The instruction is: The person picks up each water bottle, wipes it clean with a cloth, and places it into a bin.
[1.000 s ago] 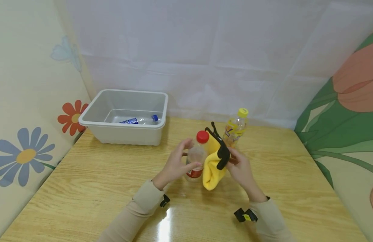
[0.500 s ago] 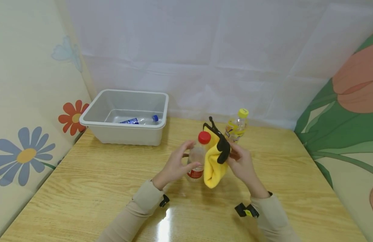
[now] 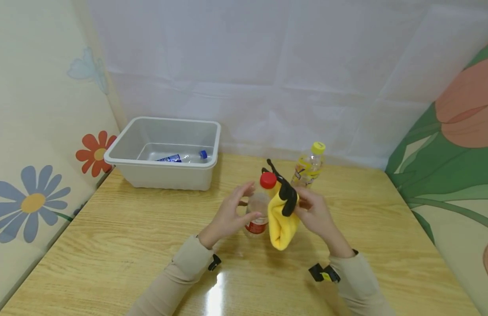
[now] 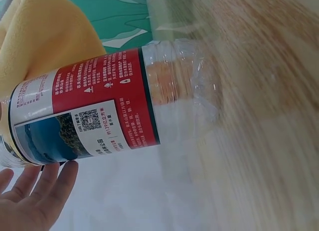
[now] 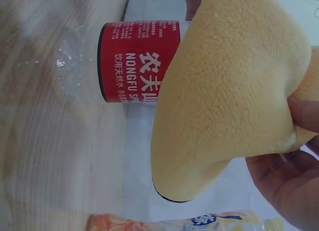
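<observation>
A clear plastic bottle (image 3: 257,204) with a red cap and red label stands upright on the table in the head view. My left hand (image 3: 229,213) holds it from the left, thumb in front and fingers behind. In the left wrist view, the left fingers (image 4: 47,186) lie along the bottle's label (image 4: 84,111). My right hand (image 3: 316,214) pinches a yellow fleecy cloth (image 3: 282,224) with black trim, which hangs against the bottle's right side. In the right wrist view, the cloth (image 5: 229,86) hides the bottle's upper part, and the right fingers (image 5: 286,186) grip its edge.
A grey plastic bin (image 3: 170,175) at the back left contains a bottle with a blue cap (image 3: 203,154). Behind my right hand stands a yellow-capped bottle (image 3: 309,166). A white sheet (image 3: 247,87) hangs behind the wooden table (image 3: 149,228).
The cloth rose slightly, then came back down along the bottle's right side with my right hand. The bottle's cap has shifted a little to the right. My left hand stays almost in place.
</observation>
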The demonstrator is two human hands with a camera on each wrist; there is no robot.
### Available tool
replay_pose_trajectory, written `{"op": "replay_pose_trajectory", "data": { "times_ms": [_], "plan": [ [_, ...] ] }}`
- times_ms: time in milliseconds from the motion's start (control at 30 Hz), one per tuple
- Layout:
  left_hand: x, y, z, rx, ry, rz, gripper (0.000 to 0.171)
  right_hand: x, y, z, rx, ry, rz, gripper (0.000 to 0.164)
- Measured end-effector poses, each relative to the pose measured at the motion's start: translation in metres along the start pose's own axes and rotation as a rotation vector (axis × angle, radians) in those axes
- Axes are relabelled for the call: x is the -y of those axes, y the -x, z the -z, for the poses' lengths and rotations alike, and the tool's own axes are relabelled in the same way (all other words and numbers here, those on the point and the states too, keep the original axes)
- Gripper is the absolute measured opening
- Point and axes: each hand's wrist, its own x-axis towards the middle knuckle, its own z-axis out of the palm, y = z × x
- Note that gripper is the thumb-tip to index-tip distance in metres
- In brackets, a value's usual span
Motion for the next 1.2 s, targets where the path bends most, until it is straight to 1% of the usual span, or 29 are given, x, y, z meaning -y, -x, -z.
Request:
{"op": "replay_pose_trajectory", "data": {
  "times_ms": [200,300,567,667,800,867,933,967,1100,1200],
  "plan": [
    [-0.001,0.001,-0.001,-0.011,0.030,-0.028,0.069,-0.005,0.004,-0.004,0.039,-0.028,-0.073,0.035],
    [-0.001,0.002,-0.001,-0.013,0.042,-0.033,0.069,-0.008,0.005,-0.006,0.056,-0.038,-0.086,0.033],
    [-0.001,0.002,-0.001,-0.008,0.074,-0.002,0.068,-0.021,0.011,-0.014,0.046,-0.055,-0.117,0.033],
    [-0.002,0.003,-0.001,-0.005,0.086,0.004,0.068,-0.024,0.013,-0.018,0.035,-0.092,-0.133,0.032],
    [-0.003,0.003,-0.001,-0.005,0.090,0.014,0.069,-0.028,0.017,-0.024,0.023,-0.150,-0.124,0.032],
    [-0.004,0.004,-0.001,-0.004,0.092,0.018,0.069,-0.030,0.018,-0.026,0.024,-0.163,-0.115,0.033],
    [-0.004,0.004,-0.001,-0.002,0.092,0.023,0.069,-0.032,0.019,-0.028,0.031,-0.172,-0.125,0.033],
    [-0.005,0.004,-0.001,-0.001,0.093,0.025,0.068,-0.033,0.020,-0.028,0.036,-0.176,-0.135,0.033],
    [-0.005,0.004,-0.002,-0.002,0.089,0.032,0.067,-0.038,0.022,-0.031,0.061,-0.186,-0.218,0.033],
    [-0.006,0.004,-0.003,-0.006,0.077,0.034,0.067,-0.040,0.024,-0.033,0.068,-0.181,-0.259,0.031]
  ]
}}
